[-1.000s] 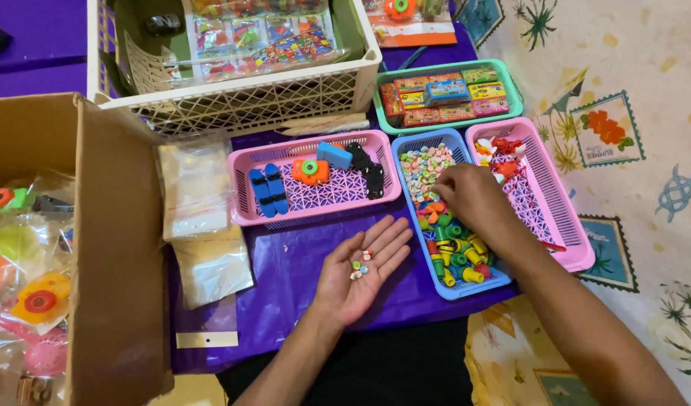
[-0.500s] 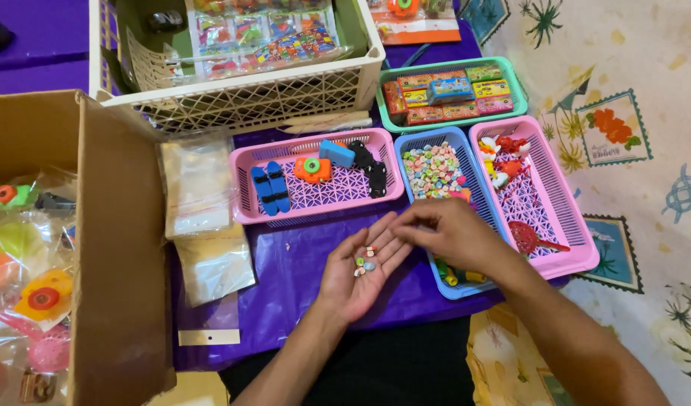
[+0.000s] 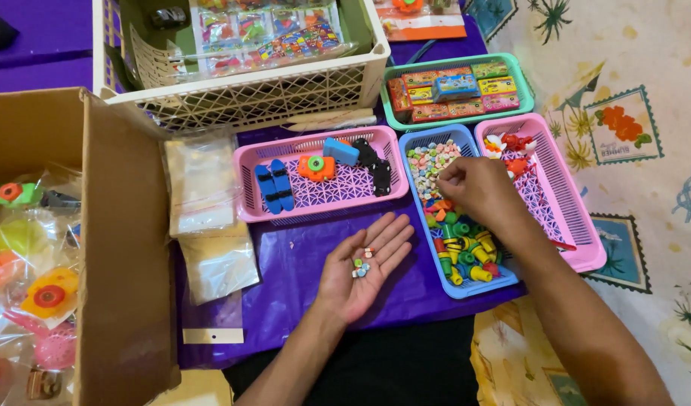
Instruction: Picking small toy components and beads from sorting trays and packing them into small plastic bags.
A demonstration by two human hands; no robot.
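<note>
Pastel beads fill the far end of the blue basket where my right hand pinches down among them, so I'd pick lightly while my left hand lies open and level, cradling a few beads.

Clear flat bags, stacked, lie on purple sheet just beside pink tray; second pile below, tilted. Open brown carton at left, bagged bright toys inside. White crate at top holds clear packs of coloured bits. Green tray carries small boxes: red, blue, yellow, pink.
</note>
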